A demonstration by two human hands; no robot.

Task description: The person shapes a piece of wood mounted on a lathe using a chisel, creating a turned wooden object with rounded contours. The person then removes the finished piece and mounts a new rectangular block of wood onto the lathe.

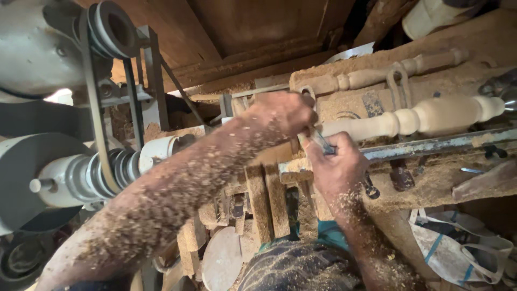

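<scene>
1. Nearest the camera: the left forearm, coated in sawdust, reaches toward the lathe tool rest.
2. Left hand: curled closed over the chisel tip, just above the rest.
3. Right hand: fist closed on the chisel handle, just below the rest.
4. Workpiece: the pale wooden spindle lies along the rest, just behind it.
5. Progress, as judged: the bulb and beads right of the hands are shaped; the section at the chisel looks plainer, so cutting remains there.
6. A darker turned spindle lies behind the rest.
</scene>
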